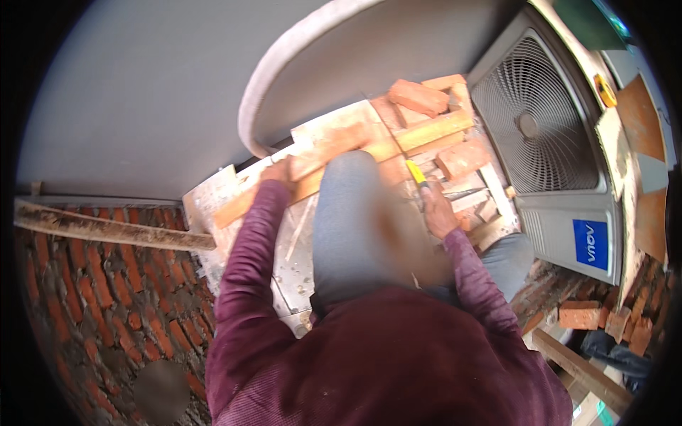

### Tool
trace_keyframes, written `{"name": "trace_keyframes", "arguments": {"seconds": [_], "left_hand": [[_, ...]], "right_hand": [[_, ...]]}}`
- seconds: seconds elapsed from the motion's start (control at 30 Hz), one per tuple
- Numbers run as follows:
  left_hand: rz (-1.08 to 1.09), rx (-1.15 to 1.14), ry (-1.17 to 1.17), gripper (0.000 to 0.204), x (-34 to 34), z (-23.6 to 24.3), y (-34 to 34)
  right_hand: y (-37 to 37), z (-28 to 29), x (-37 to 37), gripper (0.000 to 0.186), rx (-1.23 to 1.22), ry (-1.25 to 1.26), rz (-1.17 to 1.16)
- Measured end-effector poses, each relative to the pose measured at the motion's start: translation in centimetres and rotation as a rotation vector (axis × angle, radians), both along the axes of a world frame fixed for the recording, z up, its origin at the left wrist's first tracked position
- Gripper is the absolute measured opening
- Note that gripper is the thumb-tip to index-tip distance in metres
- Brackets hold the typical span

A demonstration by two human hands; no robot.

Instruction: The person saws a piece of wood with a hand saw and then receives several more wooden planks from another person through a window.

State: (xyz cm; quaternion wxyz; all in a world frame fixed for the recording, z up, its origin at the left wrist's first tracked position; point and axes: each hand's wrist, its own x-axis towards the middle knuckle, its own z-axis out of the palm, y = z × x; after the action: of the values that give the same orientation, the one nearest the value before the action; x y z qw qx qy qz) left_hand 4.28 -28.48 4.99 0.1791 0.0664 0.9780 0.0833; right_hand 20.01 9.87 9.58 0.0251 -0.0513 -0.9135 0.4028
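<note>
A long wooden bar (pixel 307 186) lies slantwise across the work surface, with my knee over part of it. My left hand (pixel 277 171) grips the bar toward its left end, fingers bent over it and partly hidden. In my right hand (pixel 438 210) is the yellow and black handle of a hand saw (pixel 415 171). The saw's thin dark blade is seen nearly edge-on and crosses the bar to the right of my knee. Beside that hand lies an orange brick (pixel 462 159), with wood offcuts around it.
Another brick (pixel 418 97) rests near the grey wall. An outdoor fan unit (pixel 536 128) stands at the right, with a yellow tape measure (pixel 605 91) above it. At the left, a wooden strip (pixel 114 226) runs over a brick wall (pixel 106 298). A pale hose (pixel 250 106) curves behind.
</note>
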Motion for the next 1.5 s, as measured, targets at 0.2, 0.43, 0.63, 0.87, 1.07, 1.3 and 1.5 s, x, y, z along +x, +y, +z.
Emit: {"name": "trace_keyframes", "arguments": {"seconds": [0.2,0.43,0.63,0.87,1.07,1.3,1.5], "left_hand": [[0.200,0.062,-0.112,0.067,-3.6,-4.5,-2.0],[0.347,0.340,0.274,0.071,-8.4,-10.3,-1.8],[-0.104,0.557,0.369,0.045,-6.2,-4.6,18.8],[-0.244,0.132,0.002,0.042,-1.8,1.0,22.6],[-0.313,-0.008,0.022,0.040,-1.0,0.2,24.5],[-0.509,-0.168,0.666,0.022,-3.9,-5.6,29.5],[-0.341,0.006,0.000,0.039,-3.0,0.0,30.0]], "right_hand": [[1.8,-0.1,0.7,0.040,0.008,-0.079,-0.042],[2.0,-1.6,-1.8,0.042,0.028,-0.131,-0.083],[2.9,-9.4,-0.2,0.027,0.943,0.458,0.067],[1.9,-2.2,1.5,0.047,0.290,-0.392,-0.075],[2.3,-1.9,1.8,0.024,0.337,0.148,0.034],[7.3,-7.6,-0.1,0.027,0.337,0.020,-0.002],[7.2,-4.2,0.6,0.041,-0.064,0.087,-0.143]]}}
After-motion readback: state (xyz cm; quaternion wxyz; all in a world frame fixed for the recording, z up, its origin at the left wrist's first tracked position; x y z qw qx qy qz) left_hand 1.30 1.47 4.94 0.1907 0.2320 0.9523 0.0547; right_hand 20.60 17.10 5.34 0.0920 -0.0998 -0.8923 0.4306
